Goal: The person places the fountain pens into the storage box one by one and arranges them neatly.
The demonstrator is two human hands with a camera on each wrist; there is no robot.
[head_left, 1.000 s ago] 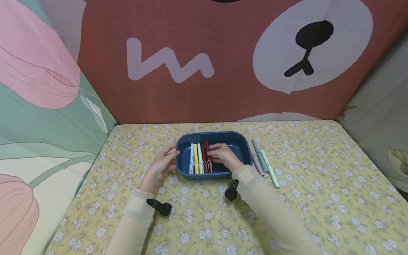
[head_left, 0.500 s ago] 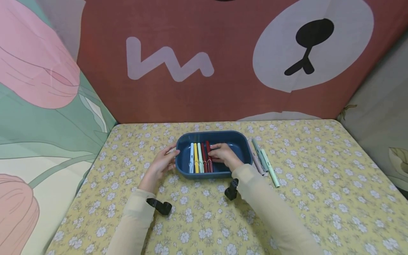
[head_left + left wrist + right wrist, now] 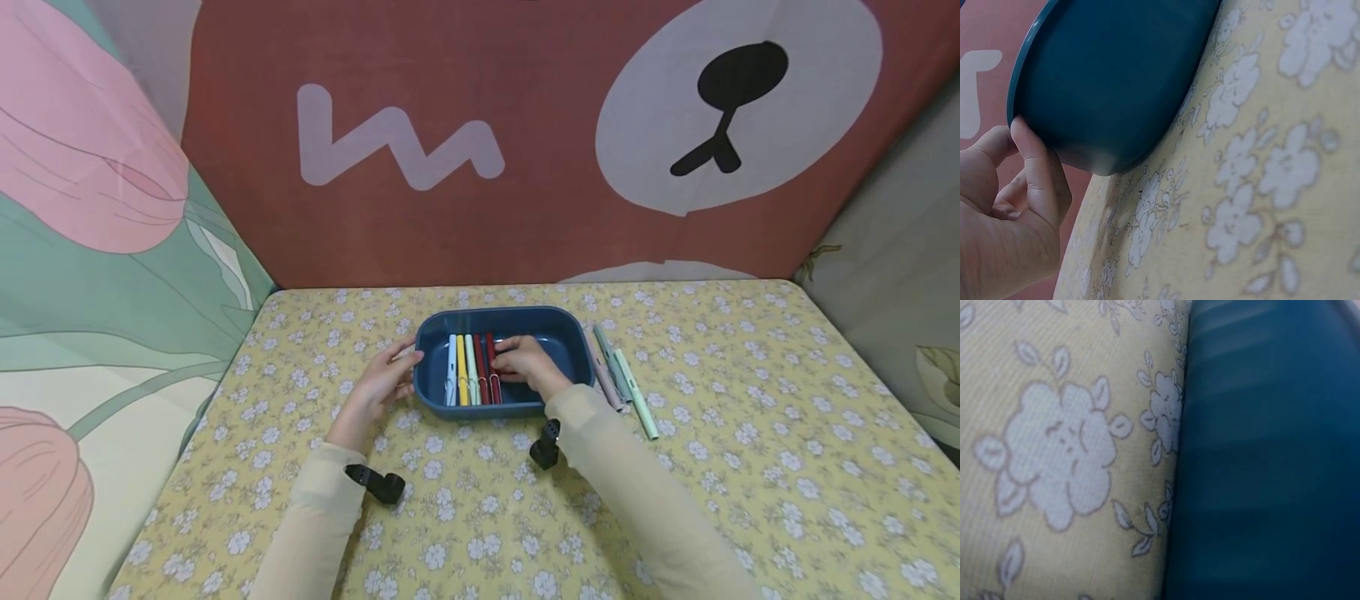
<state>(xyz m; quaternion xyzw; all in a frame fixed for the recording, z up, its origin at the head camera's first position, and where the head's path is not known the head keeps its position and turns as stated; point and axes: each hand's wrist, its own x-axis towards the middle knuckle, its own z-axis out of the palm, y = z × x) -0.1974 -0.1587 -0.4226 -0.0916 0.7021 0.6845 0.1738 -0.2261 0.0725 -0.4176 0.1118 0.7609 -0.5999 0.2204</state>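
In the head view a dark blue rectangular box (image 3: 517, 412) stands on the table. Several capped pens lie side by side in its left half: a light blue pen (image 3: 451, 367), a yellow pen (image 3: 461, 367), a pale green pen (image 3: 472, 367) and two dark red ones. My right hand (image 3: 528, 362) reaches over the front rim, thumb and fingertips at the rightmost dark red pen (image 3: 491, 346). My left hand (image 3: 381, 383) touches the outside of the box's left end; in the left wrist view its fingertips (image 3: 1025, 134) rest right at the rim. The right hand is outside its own wrist view.
To the right of the box, three more pens lie on the flowered tablecloth (image 3: 442, 517): a mauve pen (image 3: 606, 382), a grey-green pen (image 3: 611, 362) and a light green pen (image 3: 636, 396). A printed fabric wall (image 3: 540, 217) rises behind the table.
The rightmost dark red pen has turned slightly, its far end moving right, so it now lies nearly parallel to its neighbour. Both hands stay almost in place.
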